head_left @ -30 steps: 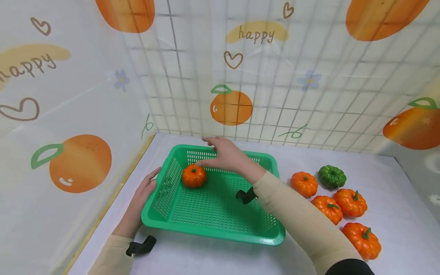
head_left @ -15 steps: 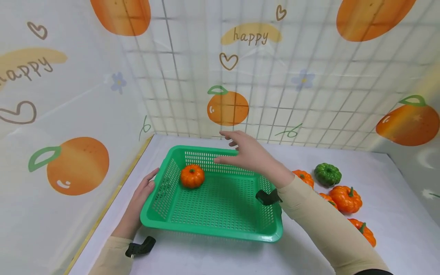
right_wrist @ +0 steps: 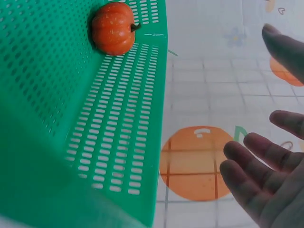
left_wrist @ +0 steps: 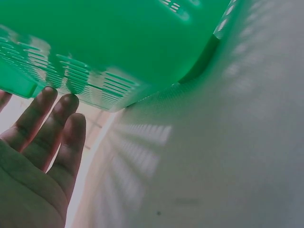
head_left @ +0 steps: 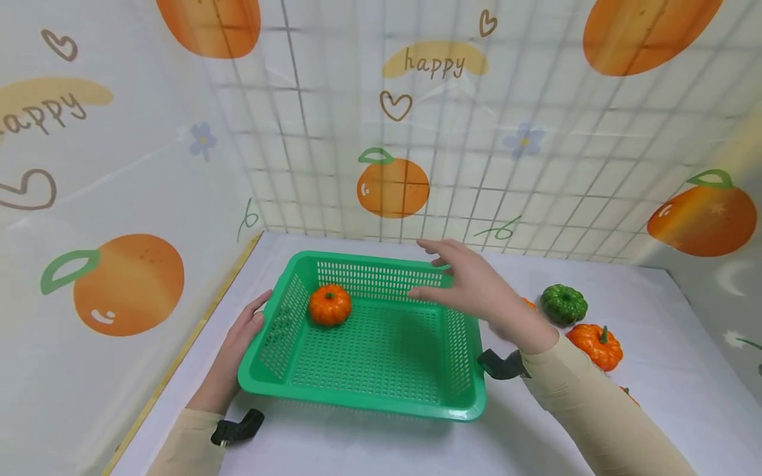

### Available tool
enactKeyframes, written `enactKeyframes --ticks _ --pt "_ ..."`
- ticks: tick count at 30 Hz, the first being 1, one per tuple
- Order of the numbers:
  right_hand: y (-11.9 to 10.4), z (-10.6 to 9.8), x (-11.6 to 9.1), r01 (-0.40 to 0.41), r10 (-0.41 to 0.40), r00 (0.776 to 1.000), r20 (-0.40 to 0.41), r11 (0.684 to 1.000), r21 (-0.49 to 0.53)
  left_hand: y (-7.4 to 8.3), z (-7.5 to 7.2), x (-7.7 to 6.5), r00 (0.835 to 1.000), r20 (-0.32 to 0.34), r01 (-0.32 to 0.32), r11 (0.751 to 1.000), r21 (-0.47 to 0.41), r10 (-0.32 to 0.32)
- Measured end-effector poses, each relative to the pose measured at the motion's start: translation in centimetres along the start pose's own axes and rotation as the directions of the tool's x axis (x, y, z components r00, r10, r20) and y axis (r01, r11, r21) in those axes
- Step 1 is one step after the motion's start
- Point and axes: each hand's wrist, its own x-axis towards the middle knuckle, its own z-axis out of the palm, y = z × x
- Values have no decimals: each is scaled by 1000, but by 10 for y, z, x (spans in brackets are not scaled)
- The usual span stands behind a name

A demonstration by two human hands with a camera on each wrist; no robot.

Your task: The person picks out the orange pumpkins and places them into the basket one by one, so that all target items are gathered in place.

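Observation:
A green plastic basket (head_left: 357, 396) with slotted walls stands on the white table. One small orange pumpkin (head_left: 330, 305) sits in its back left corner and shows again in the right wrist view as a pumpkin (right_wrist: 114, 28) against the mesh. My left hand (head_left: 238, 344) rests along the basket's left side, its extended fingers (left_wrist: 64, 114) touching the slotted wall under the rim. Over the basket's back right corner hovers my right hand (head_left: 470, 284), thumb and fingers spread with nothing between them.
On the table to the right lie a green pumpkin (head_left: 563, 305) and an orange pumpkin (head_left: 596, 345). More orange ones are partly hidden behind the right arm. A printed curtain over a wire grid (head_left: 452, 165) rises behind the table.
My right hand has moved right, away from the orange pumpkin in the basket, to the basket's right side. My left hand has stayed at the left side.

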Motion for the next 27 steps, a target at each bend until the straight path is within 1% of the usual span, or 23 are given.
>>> enactKeyframes --ticks 3,5,9,12,19,21,27 --pt "2 -6 -14 -35 35 999 -15 999 3 1 -1 1 1000 10 -10 1000 -2 10" --pt "4 -10 -23 -56 56 998 -19 998 -13 1 -1 2 1000 12 -8 1000 -4 9" --pt "9 -18 -39 -64 64 998 -10 995 -75 1 -1 0 1000 9 6 1000 -8 -6" --pt "13 -22 -51 -72 72 997 -10 992 -101 0 -1 -1 1000 10 10 1000 -10 -10" --pt "25 -33 -80 -99 90 994 -68 983 -152 0 -1 -1 1000 12 5 1000 -14 -4" --pt "27 -36 -89 -122 109 990 -92 981 -152 0 -1 -1 1000 10 6 1000 -15 -6" --pt "38 -43 -117 -159 141 980 -137 978 -131 0 0 -2 1000 9 11 1000 -15 -11"
